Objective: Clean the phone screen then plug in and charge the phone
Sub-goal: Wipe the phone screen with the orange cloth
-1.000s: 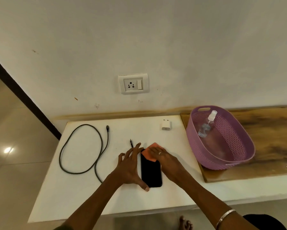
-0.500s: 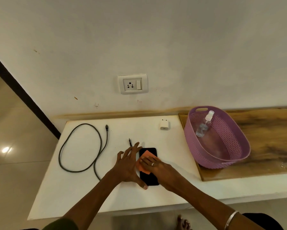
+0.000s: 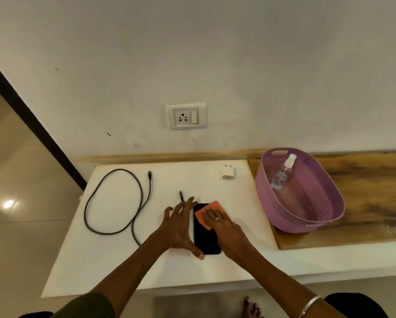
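phone (image 3: 206, 240) between hands | left hand (image 3: 178, 226) flat, bracing edge | right hand (image 3: 225, 229) flat, pressing cloth (image 3: 203, 215)

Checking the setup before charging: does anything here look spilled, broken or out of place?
Nothing stands out. The spray bottle leans tilted inside the purple basket, no spill visible. The cable and adapter lie apart on the table, unplugged; the phone looks intact.

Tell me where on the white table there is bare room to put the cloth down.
Bare: the table between the right hand and the purple basket, in front of the charger adapter; the near-left corner in front of the charging cable. Crowded: the middle, where left hand, phone and orange cloth meet.
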Tool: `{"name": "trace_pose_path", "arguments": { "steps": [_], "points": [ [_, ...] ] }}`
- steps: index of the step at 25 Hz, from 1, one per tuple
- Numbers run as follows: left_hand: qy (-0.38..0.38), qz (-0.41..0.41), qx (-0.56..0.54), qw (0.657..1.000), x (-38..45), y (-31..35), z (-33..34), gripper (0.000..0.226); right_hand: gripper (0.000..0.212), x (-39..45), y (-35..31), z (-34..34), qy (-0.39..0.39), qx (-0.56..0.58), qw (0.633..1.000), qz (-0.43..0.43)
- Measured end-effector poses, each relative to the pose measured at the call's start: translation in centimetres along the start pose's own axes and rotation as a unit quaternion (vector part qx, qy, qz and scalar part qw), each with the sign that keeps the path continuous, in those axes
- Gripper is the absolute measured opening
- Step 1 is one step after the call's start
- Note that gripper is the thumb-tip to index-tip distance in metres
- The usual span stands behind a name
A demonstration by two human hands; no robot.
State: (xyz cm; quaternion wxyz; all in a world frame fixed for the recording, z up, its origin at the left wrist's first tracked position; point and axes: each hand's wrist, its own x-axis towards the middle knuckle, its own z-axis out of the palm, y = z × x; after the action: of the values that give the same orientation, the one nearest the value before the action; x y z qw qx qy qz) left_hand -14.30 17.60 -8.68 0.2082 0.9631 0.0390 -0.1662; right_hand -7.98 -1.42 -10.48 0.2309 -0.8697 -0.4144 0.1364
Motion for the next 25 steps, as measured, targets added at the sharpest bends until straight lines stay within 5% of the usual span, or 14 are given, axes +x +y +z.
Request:
{"name": "trace_pose_path", "arguments": {
  "steps": [5, 9, 12, 16, 19, 25],
  "points": [
    [0.001, -0.008, 0.002, 1.000, 0.2, -0.2, 0.3, 0.156, 0.073, -0.1, -0.6, 1.6, -0.110, -0.145, 0.982, -0.049],
    [0.006, 0.000, -0.007, 1.000, 0.2, -0.4, 0.3, 0.156, 0.065, -0.5, 0.3, 0.0, -0.064, -0.089, 0.992, -0.057],
    [0.016, 0.004, -0.011, 1.000, 0.0, -0.3, 0.4, 0.155, 0.055, -0.8, 0.9, -0.9, -0.029, 0.048, 0.997, 0.059],
    [0.016, 0.005, -0.021, 1.000, -0.2, -0.1, 0.2, 0.155, 0.067, -0.6, 0.2, -0.3, -0.058, 0.006, 0.987, 0.151],
    [0.013, 0.000, -0.026, 1.000, -0.4, 0.1, 0.1, 0.155, 0.080, -0.7, -1.1, 0.7, -0.101, -0.108, 0.985, 0.087],
    [0.004, -0.011, -0.033, 0.999, -0.3, 0.2, 0.1, 0.154, 0.072, -0.8, -1.5, 1.1, -0.178, -0.182, 0.967, -0.017]
  ]
}}
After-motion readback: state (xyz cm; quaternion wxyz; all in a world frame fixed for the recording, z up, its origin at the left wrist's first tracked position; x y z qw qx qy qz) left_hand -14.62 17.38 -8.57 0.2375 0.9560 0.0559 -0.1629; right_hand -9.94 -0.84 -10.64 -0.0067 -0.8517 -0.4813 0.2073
